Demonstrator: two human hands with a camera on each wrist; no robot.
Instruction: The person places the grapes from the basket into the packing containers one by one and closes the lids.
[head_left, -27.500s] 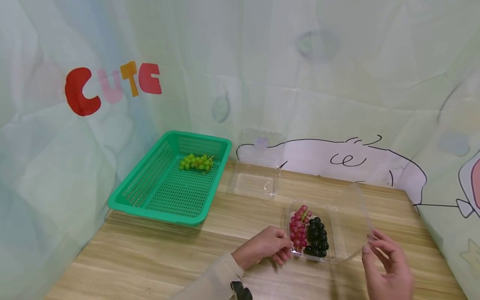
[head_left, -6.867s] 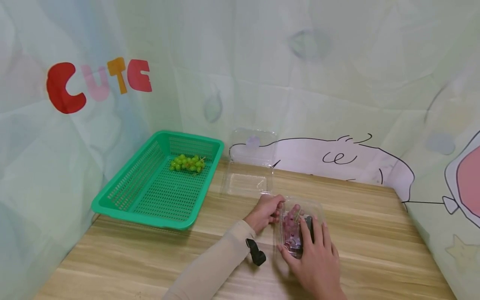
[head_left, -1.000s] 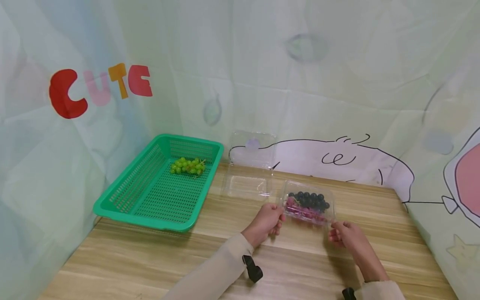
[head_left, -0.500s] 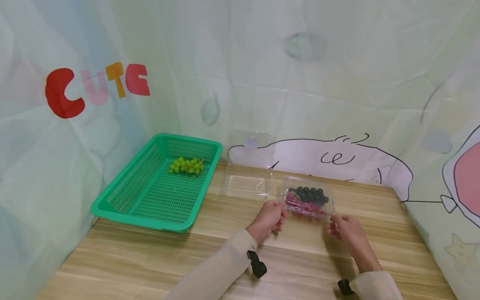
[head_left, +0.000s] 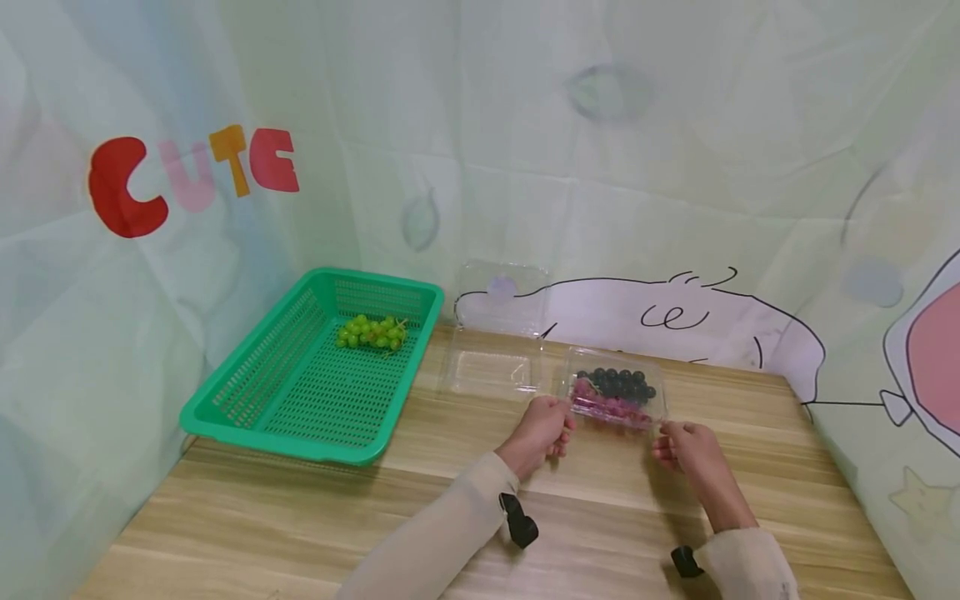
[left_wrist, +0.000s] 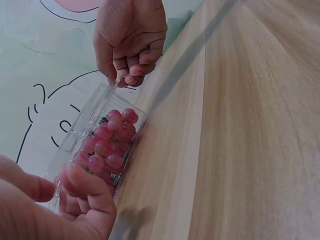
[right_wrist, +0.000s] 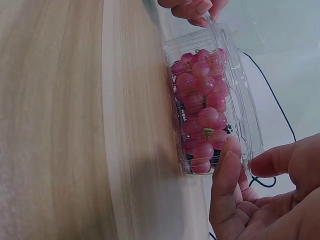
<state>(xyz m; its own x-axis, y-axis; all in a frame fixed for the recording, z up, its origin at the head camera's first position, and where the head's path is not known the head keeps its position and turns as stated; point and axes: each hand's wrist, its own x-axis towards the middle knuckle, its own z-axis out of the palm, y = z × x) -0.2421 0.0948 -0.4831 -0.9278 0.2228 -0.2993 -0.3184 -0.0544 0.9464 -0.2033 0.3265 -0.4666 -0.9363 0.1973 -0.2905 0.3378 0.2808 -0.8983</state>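
Two pinched corners on a lidded box of grapes

The clear clamshell box (right_wrist: 240, 107) sits at the far part of the table (head_left: 592, 508), right of centre, its lid down over the fruit. Red grapes (right_wrist: 200, 107) fill the side nearest the person, with black grapes (head_left: 618, 383) behind them. Whether the base fully rests on the wood or hangs slightly above it, I cannot tell.

The left hand (head_left: 538, 429) pinches the rim at the near left corner between thumb and fingers; the right hand (head_left: 693, 454) pinches the near right corner the same way.

The box should be fairly light, its thin plastic springy and rather slick, with most of the weight in the grapes, which likely bruise if squeezed. The rim corners look like a fair hold, keeping pressure off the fruit, though a thin edge could flex or slip; a palm under the base would carry it more surely.

Just beyond the left hand stands an open clamshell (head_left: 491, 392), its lid (head_left: 501, 312) upright near the backdrop (head_left: 517, 167). Farther left, a green basket (head_left: 292, 450) holds a bunch of green grapes (head_left: 372, 332). The word "CUTE" shows on the fabric above it.
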